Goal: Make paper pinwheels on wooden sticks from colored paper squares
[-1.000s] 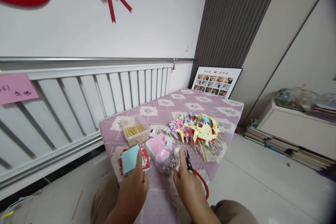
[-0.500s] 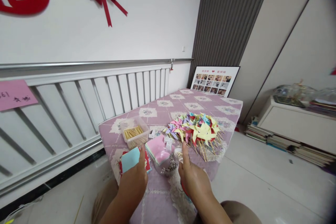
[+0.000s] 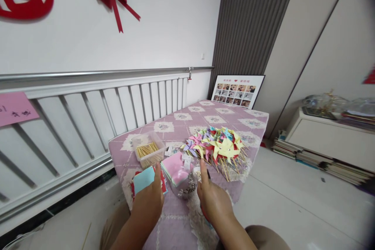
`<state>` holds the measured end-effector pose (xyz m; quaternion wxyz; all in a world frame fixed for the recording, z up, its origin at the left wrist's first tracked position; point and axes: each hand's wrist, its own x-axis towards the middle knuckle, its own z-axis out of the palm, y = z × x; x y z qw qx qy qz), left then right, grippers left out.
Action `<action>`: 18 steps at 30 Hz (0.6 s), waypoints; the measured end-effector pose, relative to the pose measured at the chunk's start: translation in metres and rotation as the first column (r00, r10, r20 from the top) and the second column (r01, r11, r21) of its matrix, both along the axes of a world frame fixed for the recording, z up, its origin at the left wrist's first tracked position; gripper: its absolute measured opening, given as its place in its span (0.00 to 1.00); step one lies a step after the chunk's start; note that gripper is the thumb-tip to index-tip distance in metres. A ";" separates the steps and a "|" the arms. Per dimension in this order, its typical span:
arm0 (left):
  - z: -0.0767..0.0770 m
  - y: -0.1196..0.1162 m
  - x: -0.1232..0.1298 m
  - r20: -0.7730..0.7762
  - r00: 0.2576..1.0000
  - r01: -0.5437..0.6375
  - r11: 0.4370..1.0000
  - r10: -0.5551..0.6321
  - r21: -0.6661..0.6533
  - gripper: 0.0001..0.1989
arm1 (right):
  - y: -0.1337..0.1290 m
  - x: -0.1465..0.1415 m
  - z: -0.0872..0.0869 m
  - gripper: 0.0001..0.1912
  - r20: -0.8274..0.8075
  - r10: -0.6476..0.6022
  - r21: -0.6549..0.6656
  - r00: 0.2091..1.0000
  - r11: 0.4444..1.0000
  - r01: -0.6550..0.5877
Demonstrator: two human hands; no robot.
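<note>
My left hand (image 3: pixel 150 199) is over the near left of the table, index finger stretched out and the other fingers curled; it holds nothing visible. It partly covers light blue paper sheets (image 3: pixel 143 181) lying on red ones. My right hand (image 3: pixel 215 199) also points its index finger, with nothing visible in it, beside a small white cup (image 3: pixel 197 172). Between the hands are pink paper squares (image 3: pixel 176 168) and a clear container of small metallic pieces (image 3: pixel 187 191). A clear box of wooden sticks (image 3: pixel 149 150) stands beyond my left hand. Colourful paper pinwheels (image 3: pixel 224 148) lie beyond my right.
The table (image 3: pixel 172 228) has a purple patterned cloth. A radiator (image 3: pixel 114 105) runs along its left side. At the far end leans a photo board (image 3: pixel 234 90). A white cabinet (image 3: pixel 325 129) and stacked books (image 3: pixel 304 156) are at the right.
The view has shifted slightly, so the scene sits a little further left. Both hands keep the same pointing pose. A dark tip now shows beside my right index finger.
</note>
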<state>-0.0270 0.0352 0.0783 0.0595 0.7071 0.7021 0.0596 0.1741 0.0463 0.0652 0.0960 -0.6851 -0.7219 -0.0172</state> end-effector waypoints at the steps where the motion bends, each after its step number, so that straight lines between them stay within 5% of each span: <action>1: 0.000 0.000 0.001 -0.003 1.000 -0.002 1.000 0.002 0.001 0.33 | 0.001 0.000 -0.002 0.35 -0.003 -0.002 0.009 1.000 1.000 0.002; 9: -0.009 0.001 -0.001 -0.029 0.999 0.033 0.997 -0.031 0.066 0.33 | 0.004 0.001 -0.004 0.37 0.010 -0.001 -0.011 1.000 1.000 0.001; 18: -0.018 -0.002 -0.001 0.081 0.995 0.053 0.999 -0.053 -0.006 0.32 | -0.002 -0.001 -0.015 0.34 -0.013 0.027 -0.014 1.000 1.000 -0.027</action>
